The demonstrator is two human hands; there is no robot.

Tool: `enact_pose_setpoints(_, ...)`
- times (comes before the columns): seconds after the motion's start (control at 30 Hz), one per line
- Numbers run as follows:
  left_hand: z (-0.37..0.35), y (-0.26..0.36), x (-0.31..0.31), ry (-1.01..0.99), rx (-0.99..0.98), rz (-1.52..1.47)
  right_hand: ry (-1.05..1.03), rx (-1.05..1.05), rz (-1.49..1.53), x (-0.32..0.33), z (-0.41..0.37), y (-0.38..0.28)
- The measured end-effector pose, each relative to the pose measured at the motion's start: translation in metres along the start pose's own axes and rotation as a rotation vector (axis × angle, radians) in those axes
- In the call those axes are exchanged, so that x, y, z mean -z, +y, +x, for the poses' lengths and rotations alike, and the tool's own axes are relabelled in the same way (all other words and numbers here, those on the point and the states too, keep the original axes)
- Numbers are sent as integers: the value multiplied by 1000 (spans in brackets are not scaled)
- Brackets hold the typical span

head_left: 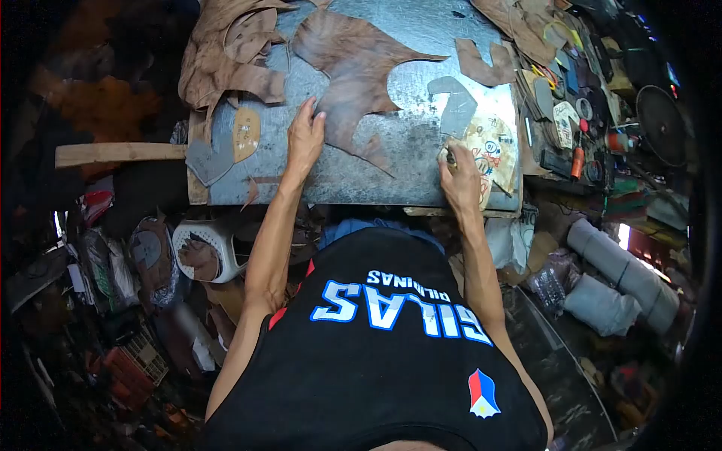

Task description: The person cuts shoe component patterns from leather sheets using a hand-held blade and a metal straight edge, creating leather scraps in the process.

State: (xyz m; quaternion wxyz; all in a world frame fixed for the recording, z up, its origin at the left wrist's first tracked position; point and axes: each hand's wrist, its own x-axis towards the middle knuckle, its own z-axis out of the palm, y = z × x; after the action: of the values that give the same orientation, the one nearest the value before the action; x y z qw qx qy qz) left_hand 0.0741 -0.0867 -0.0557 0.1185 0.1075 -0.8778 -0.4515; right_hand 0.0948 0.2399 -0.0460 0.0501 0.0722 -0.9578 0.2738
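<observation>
My left hand (305, 139) is over the metal-topped table, fingers loosely bent and apart, holding nothing. Just to its right lies a large, irregular brown leather piece (353, 56) with a narrow tail pointing towards me. My right hand (461, 177) is closed around a small yellowish and dark tool (451, 157), mostly hidden by the fingers. Beside that hand, cream patterns (492, 146) with handwritten marks lie near the table's right edge. Above it rests a grey angled pattern (455, 105).
More brown leather (226, 64) covers the table's far left. A tan pattern (246, 134) and a grey one (210, 161) lie below it. A wooden bar (120, 154) sticks out leftward. Crowded tools include an orange-handled one (577, 161). A white stool (203, 252) stands lower left.
</observation>
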Motion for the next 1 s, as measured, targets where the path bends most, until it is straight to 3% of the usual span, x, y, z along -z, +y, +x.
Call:
enact_pose_setpoints(0.03, 2, 2, 1, -53, 124, -166, 1, 2, -5, -3, 8, -3)
enact_pose_setpoints(0.1, 10, -18, -9, -37, 143, -224, 52, 32, -208, -5, 29, -7)
enact_pose_setpoints(0.2, 22, -38, -25, 30, 176, -274, -160, -178, -307, 5, 69, -6)
enact_pose_setpoints(0.27, 22, -51, -34, -170, 241, -308, -215, -178, -345, 6, 80, -1)
enact_pose_setpoints(0.3, 18, -40, -31, -171, 241, -315, -267, -182, -378, 6, 85, 2)
enact_pose_setpoints(0.37, -1, -5, -19, -359, 393, -328, -234, -159, -396, -2, 89, 10)
enact_pose_setpoints(0.43, -24, -14, -28, -395, 412, -323, -312, -139, -452, -2, 95, 18)
enact_pose_setpoints(0.47, -37, -22, -29, -389, 315, -246, -317, -134, -459, 1, 96, 22)
enact_pose_setpoints(0.53, -60, -22, -22, -314, 153, -156, -215, -151, -432, 16, 99, 20)
enact_pose_setpoints(0.57, -65, -18, -14, -308, 169, -158, -168, -159, -414, 24, 99, 19)
enact_pose_setpoints(0.63, -63, -1, 12, -422, 157, -31, -69, -212, -316, 45, 96, 25)
enact_pose_setpoints(0.7, -61, -2, 20, -362, 100, -34, 54, -268, -185, 51, 94, 60)
enact_pose_setpoints(0.8, -50, 13, 35, -501, 209, 78, -23, -538, 565, 58, 76, 56)
enact_pose_setpoints(1.0, -47, 12, 24, -482, 281, 84, -348, -599, 719, 28, 56, -3)
